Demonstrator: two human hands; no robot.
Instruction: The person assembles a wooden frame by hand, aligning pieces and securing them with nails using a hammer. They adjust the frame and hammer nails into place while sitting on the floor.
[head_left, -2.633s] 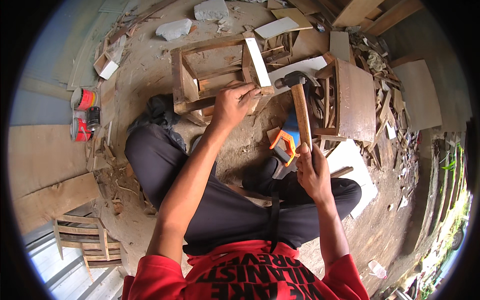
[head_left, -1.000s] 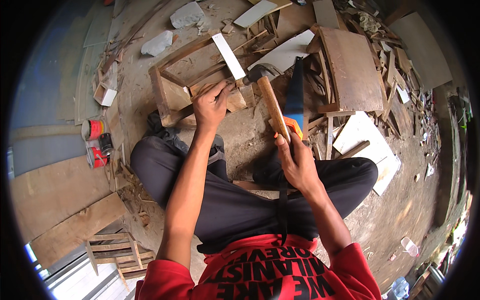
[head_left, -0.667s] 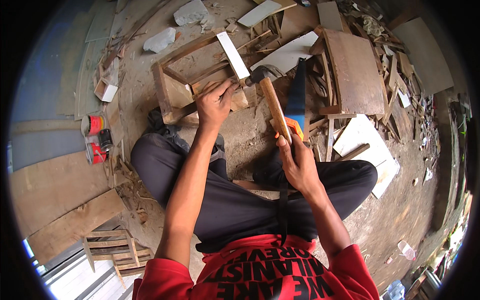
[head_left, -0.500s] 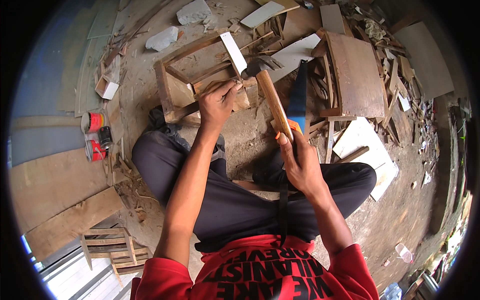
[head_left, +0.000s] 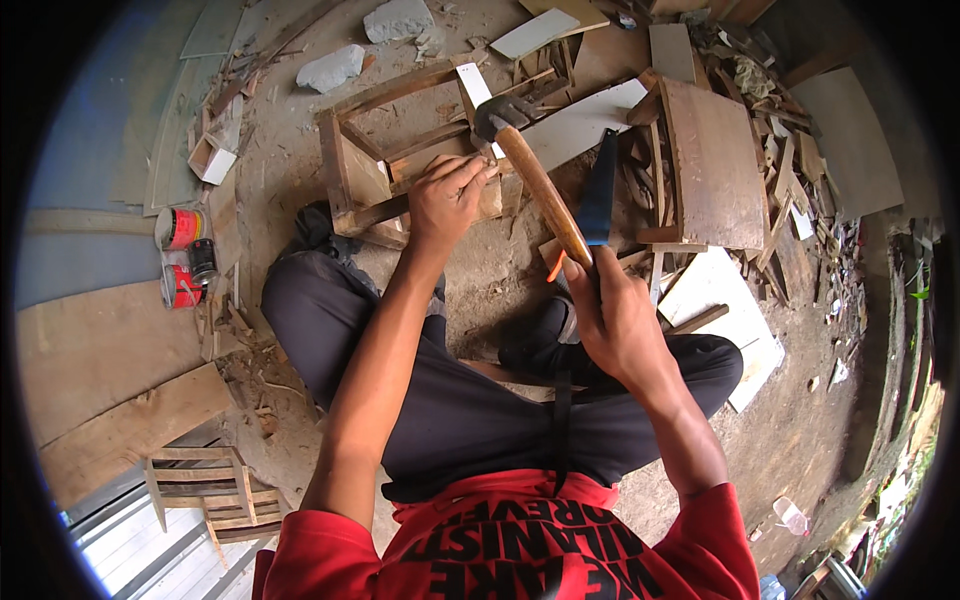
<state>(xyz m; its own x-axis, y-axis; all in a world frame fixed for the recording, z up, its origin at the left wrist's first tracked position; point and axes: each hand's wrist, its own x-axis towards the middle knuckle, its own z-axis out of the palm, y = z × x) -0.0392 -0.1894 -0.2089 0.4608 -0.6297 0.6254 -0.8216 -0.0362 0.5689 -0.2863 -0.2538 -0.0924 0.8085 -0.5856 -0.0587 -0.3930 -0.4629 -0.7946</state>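
My right hand is wrapped round the wooden handle of a claw hammer. Its dark metal head is just beyond the fingertips of my left hand, over the near right corner of a wooden frame. The left fingers are pinched together at that corner; whatever they hold is too small or hidden to name. A white strip lies across the frame's right part, partly covered by the hammer head. Beyond the right hand lies a handsaw with a blue blade and an orange handle, mostly hidden.
A brown wooden box-like piece stands on the right beside scrap wood. White boards lie near my right knee. Pale stone chunks are at the far left. Red cans and a slatted wooden piece are on the left.
The hammer head has swung left, closer over my left fingers, and the handle leans more to the left. My left hand stays pinched at the frame's corner. The whole view has shifted slightly.
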